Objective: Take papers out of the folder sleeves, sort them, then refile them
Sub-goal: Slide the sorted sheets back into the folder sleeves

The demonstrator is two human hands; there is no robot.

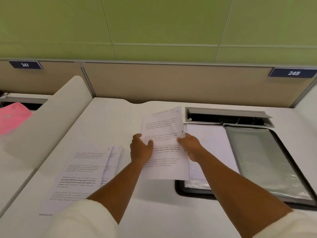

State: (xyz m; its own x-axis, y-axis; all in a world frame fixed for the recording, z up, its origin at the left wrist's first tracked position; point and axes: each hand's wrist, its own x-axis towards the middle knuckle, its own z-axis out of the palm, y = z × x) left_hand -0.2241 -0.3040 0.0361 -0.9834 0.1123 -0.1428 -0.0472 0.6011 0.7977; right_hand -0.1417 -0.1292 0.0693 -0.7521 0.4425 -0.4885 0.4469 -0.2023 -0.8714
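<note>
A printed page (pixel 163 143) is held up over the white desk (pixel 120 117) by both hands. Its left edge is pinched by the left hand (pixel 141 148), its right edge by the right hand (pixel 190 146). Its long side points away, tipped slightly right. The open folder (pixel 257 162) is seen just to the right, and more pages (pixel 80 174) are laid flat on the left.

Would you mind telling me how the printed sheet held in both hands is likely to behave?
The sheet probably flops: it looks thin. It seems light, since the left hand and right hand hold only its edges.
</note>
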